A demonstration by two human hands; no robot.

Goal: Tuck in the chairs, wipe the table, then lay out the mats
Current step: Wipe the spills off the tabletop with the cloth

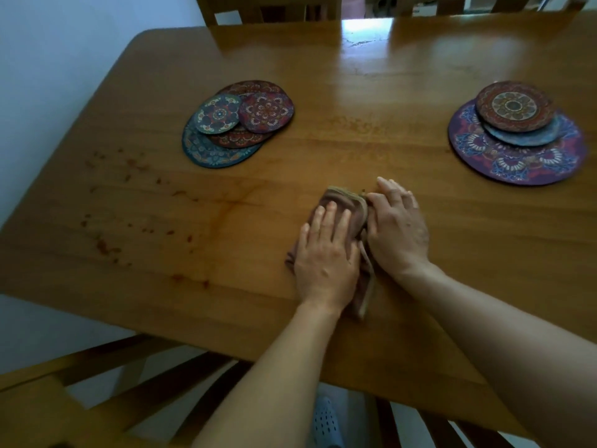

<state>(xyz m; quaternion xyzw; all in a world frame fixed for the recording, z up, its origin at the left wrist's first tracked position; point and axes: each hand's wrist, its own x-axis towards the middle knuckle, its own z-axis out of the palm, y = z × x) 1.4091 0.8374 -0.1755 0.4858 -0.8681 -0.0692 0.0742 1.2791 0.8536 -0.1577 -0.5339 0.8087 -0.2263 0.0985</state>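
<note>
A folded brown cloth (350,208) lies on the wooden table (323,76) near its front edge. My left hand (326,253) rests flat on top of the cloth, fingers together. My right hand (399,227) presses against the cloth's right edge, its thumb on the fold. A pile of round patterned mats (237,122) sits at the left of the table. A second pile of mats (517,134), a large purple one under two smaller ones, sits at the right. Reddish-brown stains (106,244) and crumbs spot the table's left part.
A wooden chair (106,392) stands at the table's near side, its back slats under my arms. Two more chair backs (268,9) show beyond the far edge. A pale wall runs along the left. A blue slipper (326,421) is on the floor below.
</note>
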